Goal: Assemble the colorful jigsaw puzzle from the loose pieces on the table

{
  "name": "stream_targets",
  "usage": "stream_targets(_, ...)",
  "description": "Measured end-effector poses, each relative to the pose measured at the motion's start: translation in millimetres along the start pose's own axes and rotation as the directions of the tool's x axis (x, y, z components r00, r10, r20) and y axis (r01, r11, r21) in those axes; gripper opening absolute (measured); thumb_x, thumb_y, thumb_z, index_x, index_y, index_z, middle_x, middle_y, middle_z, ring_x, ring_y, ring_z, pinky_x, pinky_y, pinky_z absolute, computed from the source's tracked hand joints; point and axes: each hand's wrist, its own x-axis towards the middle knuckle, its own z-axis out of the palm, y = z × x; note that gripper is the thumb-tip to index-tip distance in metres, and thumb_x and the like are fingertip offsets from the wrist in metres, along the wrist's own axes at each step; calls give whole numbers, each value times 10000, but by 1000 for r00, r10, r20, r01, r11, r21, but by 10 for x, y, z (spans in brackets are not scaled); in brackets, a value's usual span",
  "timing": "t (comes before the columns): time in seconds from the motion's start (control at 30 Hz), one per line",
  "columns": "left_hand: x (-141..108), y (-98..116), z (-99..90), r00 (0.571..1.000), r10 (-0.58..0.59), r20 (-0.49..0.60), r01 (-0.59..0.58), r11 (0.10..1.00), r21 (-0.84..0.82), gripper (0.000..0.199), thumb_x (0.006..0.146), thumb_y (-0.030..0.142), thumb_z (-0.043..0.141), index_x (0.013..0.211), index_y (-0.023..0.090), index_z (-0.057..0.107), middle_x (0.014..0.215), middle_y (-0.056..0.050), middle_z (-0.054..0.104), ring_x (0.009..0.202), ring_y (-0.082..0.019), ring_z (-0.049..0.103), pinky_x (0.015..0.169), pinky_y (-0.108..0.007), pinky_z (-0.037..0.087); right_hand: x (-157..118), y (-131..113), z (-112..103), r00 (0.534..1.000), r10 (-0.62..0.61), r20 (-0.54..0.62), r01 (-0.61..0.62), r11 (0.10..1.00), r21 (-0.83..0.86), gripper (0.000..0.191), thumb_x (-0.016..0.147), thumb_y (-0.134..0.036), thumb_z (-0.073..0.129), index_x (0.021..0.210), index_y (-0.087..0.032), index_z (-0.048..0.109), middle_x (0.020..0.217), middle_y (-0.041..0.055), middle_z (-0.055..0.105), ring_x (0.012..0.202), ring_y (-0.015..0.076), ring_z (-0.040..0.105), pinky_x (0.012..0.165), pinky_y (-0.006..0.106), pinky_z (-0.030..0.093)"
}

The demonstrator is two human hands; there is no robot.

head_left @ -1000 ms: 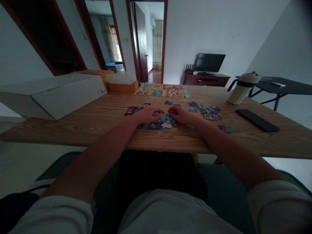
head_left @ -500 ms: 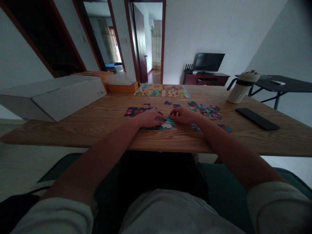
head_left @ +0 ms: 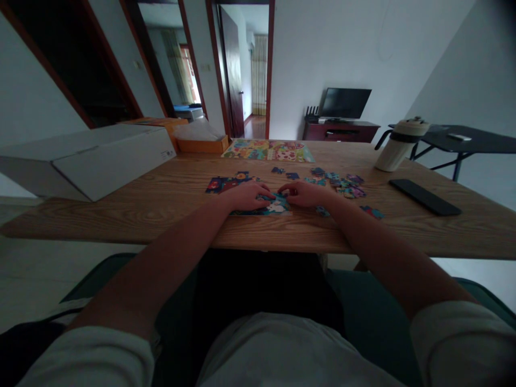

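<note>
A partly assembled jigsaw puzzle [head_left: 278, 205] lies near the front edge of the wooden table, its upper left part dark with red patches. My left hand [head_left: 250, 195] rests on it, fingers spread and holding nothing. On the puzzle's right edge are the bent fingertips of my right hand [head_left: 300, 193]; whether a piece is between them is too small to tell. Loose puzzle pieces [head_left: 350, 187] lie in a cluster to the right, two more stand apart beyond my hands, and a red and blue piece [head_left: 371, 212] is beside my right forearm.
A colourful picture sheet [head_left: 269, 150] lies at the table's far side. On the left are a long white box [head_left: 115, 161] and an orange box [head_left: 203, 145]. A black phone-like slab [head_left: 424, 196] and a cream flask [head_left: 399, 148] occupy the right.
My right hand has shifted slightly left, closer to my left hand, and its fingertips have come down on the puzzle's right edge. My left hand has stayed in place.
</note>
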Motion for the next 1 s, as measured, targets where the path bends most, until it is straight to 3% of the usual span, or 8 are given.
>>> stream_targets(0.23, -3, 2, -9, 1000, 4, -8, -4, 999, -32, 345, 999, 368, 602, 1281, 248, 760, 1300, -73, 725, 1192, -238, 629, 1085, -345, 401, 11, -58, 30, 1000, 1, -15, -1, 999, -34, 424, 938, -263, 606, 1350, -219, 698, 1127, 96, 763, 936, 223, 690, 837, 288, 487)
stream_targets(0.37, -54, -37, -57, 992, -119, -53, 114, 990, -79, 450, 985, 432, 603, 1388, 245, 680, 1380, -81, 683, 1279, -255, 603, 1115, -362, 405, -6, 10, -15, 997, 32, -67, -31, 999, 17, 467, 943, -286, 628, 1402, -213, 668, 998, 83, 748, 828, 211, 675, 763, 296, 489)
stream_targets(0.5, -127, -135, -130, 939, -322, -125, 302, 941, -154, 408, 996, 428, 567, 1336, 251, 705, 1367, -72, 692, 1253, -265, 629, 1092, -374, 448, -79, 101, -97, 992, 38, -124, -30, 998, 64, 552, 939, -417, 677, 1456, -227, 627, 941, 62, 710, 786, 197, 654, 713, 290, 473)
stream_targets(0.63, -179, -222, -217, 872, -451, -191, 419, 889, -185, 378, 978, 397, 591, 1277, 216, 734, 1296, -84, 723, 1177, -272, 665, 1055, -377, 485, -114, 134, -122, 994, 34, -107, -28, 998, 52, 494, 920, -453, 696, 1353, -217, 698, 873, 44, 680, 731, 180, 629, 674, 284, 448)
stream_targets(0.7, -199, -247, -260, 844, -484, -230, 448, 873, -193, 370, 970, 391, 596, 1251, 200, 742, 1279, -90, 727, 1166, -274, 668, 1052, -383, 489, -108, 156, -143, 981, 28, -194, -16, 998, 64, 428, 900, -414, 705, 1265, -192, 727, 865, 46, 676, 725, 177, 610, 680, 288, 447)
stream_targets(0.8, -225, -275, -296, 815, -512, -270, 472, 858, -203, 362, 965, 367, 584, 1230, 180, 744, 1280, -98, 725, 1162, -267, 668, 1049, -376, 493, -111, 246, -247, 889, 79, -451, -25, 992, 125, 242, 867, -296, 672, 1060, -160, 728, 877, 62, 682, 745, 177, 585, 702, 296, 457)
stream_targets(0.9, -241, -315, -285, 813, -524, -256, 487, 851, -196, 358, 962, 354, 572, 1228, 186, 743, 1266, -97, 733, 1142, -258, 678, 1029, -366, 501, -171, 415, -427, 735, 225, -639, -91, 967, 237, 115, 832, -235, 629, 919, -174, 674, 843, 66, 678, 765, 189, 583, 707, 305, 471)
stream_targets(1.0, -243, -361, -251, 821, -530, -214, 501, 847, -175, 331, 945, 380, 595, 1190, 230, 759, 1247, -77, 747, 1141, -265, 680, 1010, -364, 509, -282, 627, -612, 574, 372, -730, -161, 925, 345, 77, 823, -242, 610, 877, -199, 644, 820, 58, 666, 802, 208, 602, 716, 316, 483)
